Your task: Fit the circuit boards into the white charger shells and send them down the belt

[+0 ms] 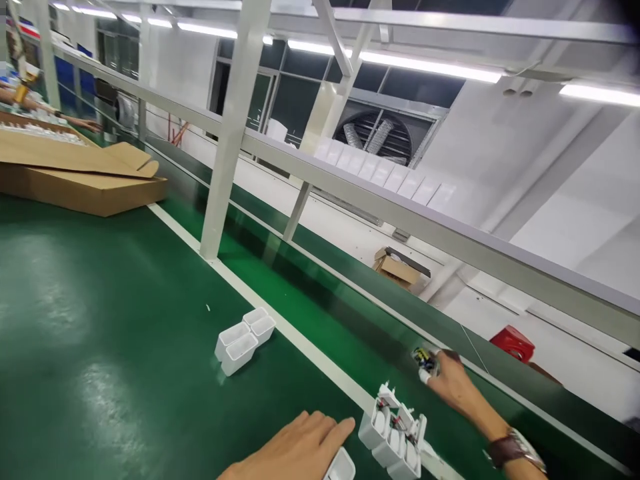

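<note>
My left hand (295,450) lies flat on the green table near the bottom edge, fingers stretched out, touching a white plastic shell (341,467). My right hand (450,383), with a watch on its wrist, reaches over the conveyor belt (350,320) and pinches a small electronic part (425,361) with yellow and blue bits. Between the hands stands a cluster of white housings with parts inside (395,433). Three empty white shells (243,340) sit together further up the table.
A flat cardboard box (80,177) lies at the far left of the green table (100,320). A white frame post (227,153) rises beside the belt. Another person's arm (75,121) shows far left. A red crate (513,342) and a carton (397,268) sit on the floor beyond.
</note>
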A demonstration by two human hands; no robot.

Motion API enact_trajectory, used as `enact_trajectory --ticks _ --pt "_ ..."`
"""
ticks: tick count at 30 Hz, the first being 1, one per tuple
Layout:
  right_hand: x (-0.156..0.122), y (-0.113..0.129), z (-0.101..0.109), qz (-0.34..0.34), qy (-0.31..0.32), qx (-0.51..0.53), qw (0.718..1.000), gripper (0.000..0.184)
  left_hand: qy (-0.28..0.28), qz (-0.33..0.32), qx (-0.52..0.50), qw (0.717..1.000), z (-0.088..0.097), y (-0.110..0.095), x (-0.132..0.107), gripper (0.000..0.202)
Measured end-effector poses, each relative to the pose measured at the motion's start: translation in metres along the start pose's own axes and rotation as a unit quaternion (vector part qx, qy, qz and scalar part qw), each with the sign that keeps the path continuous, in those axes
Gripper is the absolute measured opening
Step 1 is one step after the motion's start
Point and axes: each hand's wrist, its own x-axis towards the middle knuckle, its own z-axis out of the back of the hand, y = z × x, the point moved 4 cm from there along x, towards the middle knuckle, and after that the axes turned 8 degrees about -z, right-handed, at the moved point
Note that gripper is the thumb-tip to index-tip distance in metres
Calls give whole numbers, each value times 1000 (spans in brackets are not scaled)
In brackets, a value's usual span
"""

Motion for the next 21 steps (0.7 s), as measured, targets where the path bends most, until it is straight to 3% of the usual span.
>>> enact_trajectory --ticks 3,5,7,10,12,14,18,21 --pt "-59 -18 44 -30 -29 38 998 58 7 18 -18 1000 0 -8 -3 107" --pt "-116 -11 59 -22 -30 96 995 68 14 41 -42 998 2 -13 -3 108" --pt "-172 12 54 0 -17 112 994 70 27 77 -67 994 2 -16 -1 102" --pt "-231 61 16 50 16 88 995 65 39 136 -85 986 0 -14 1 101" --pt "-247 84 -11 54 -7 47 997 60 35 152 -86 984 -3 -14 3 103" --pt "-250 94 -32 33 15 23 999 57 26 156 -85 984 -5 -15 3 103" --pt "-252 82 -44 19 89 80 993 70 24 164 -84 983 -9 -15 3 100" --pt "-261 65 -51 37 120 144 982 67 35 171 -74 982 -12 -12 3 103"
